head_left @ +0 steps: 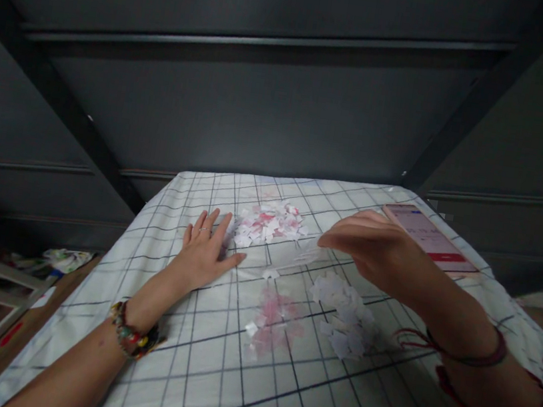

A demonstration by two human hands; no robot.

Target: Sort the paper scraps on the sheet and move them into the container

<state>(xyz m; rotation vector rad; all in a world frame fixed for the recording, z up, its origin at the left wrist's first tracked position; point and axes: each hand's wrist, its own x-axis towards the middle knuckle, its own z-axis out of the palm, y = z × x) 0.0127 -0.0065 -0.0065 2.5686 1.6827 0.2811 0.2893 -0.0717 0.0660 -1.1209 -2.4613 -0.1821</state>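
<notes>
My left hand point(206, 255) lies on the checked cloth with its fingers spread, beside a far pile of torn white and pink paper bits point(271, 224). Fingers pressed together, my right hand point(369, 244) is raised a little above the cloth. From its fingertips a blurred, see-through plastic sheet point(302, 254) stretches toward my left hand; whether it is a bag I cannot tell. Nearer to me lie a small heap of pink paper bits point(275, 318) and, below my right hand, a heap of white paper bits point(344, 315).
A phone point(428, 239) with a lit screen lies at the right edge, partly behind my right hand. The white cloth with dark lines point(225, 392) covers the table. A dark panelled wall point(264, 108) stands behind it. On the floor at left is a light-coloured frame point(5, 301).
</notes>
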